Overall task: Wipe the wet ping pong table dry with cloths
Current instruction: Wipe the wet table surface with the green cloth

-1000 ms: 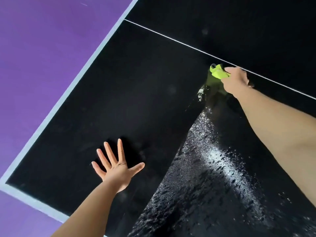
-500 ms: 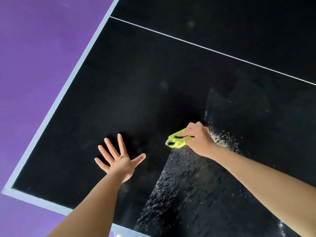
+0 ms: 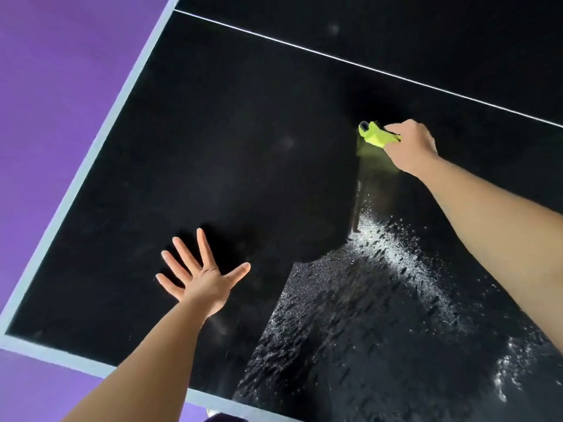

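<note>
Ping pong table [image 3: 243, 147] half wet, right hand [image 3: 409, 147] gripping yellow-green cloth [image 3: 376, 136], left hand [image 3: 202, 280] flat, fingers spread

Left hand [image 3: 202, 280] flat on the surface [image 3: 213, 147] near its front-left corner, right hand [image 3: 409, 146] further back and to the right, gripping a cloth [image 3: 376, 136] against the surface just before the centre line [image 3: 304, 45], wet patch [image 3: 365, 315] in front of the cloth, right of the left hand, floor [image 3: 61, 71] beyond the left edge.

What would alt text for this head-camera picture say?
A right hand grips a yellow-green cloth on a black table near its white line. The left hand rests flat, fingers spread. Water glistens between the arms.
</note>
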The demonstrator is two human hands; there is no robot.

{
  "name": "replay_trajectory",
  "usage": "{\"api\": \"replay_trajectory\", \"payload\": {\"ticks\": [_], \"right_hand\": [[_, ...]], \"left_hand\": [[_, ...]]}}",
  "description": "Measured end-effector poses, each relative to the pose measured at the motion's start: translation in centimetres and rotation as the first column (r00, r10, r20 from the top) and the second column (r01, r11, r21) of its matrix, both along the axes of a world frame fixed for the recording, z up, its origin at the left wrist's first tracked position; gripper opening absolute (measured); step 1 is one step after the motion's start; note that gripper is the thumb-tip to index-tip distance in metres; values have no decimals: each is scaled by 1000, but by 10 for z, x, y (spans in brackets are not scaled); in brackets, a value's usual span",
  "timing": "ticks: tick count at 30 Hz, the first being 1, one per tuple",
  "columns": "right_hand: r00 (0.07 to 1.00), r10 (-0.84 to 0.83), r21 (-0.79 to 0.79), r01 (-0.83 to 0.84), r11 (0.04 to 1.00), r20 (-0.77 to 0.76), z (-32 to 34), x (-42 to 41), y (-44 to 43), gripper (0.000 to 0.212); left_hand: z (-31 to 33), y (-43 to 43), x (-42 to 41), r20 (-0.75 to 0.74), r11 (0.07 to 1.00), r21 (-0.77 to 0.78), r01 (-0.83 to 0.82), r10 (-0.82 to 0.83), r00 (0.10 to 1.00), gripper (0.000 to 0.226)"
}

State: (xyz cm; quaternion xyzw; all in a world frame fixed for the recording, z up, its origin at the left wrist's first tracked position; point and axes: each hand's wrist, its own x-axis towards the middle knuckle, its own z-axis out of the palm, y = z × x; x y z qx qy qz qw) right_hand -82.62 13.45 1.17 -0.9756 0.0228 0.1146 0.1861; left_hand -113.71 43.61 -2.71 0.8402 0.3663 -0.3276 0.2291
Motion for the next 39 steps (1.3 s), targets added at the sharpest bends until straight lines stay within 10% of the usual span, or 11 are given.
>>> {"api": "replay_trajectory", "payload": {"ticks": [13,25,34,39], "right_hand": [[957,-182,291,245,925,-228,-20,-190,1,26],[937,126,320,-15,947,-327,-19,-427,96,24],[698,-221,547,686,479,-681,27,-372,63,34],[883,-353,449,462,765,-309,31,-294,45,36]], "left_hand": [[7,2,-2,31,998,-28,50,-50,998,111],[21,13,-16,138,987,-134,91,-72,988,103],[24,30,-144,430,985,-20,172,-147,891,66],[-1,16,-204,342,960,73,269,-278,898,68]]}}
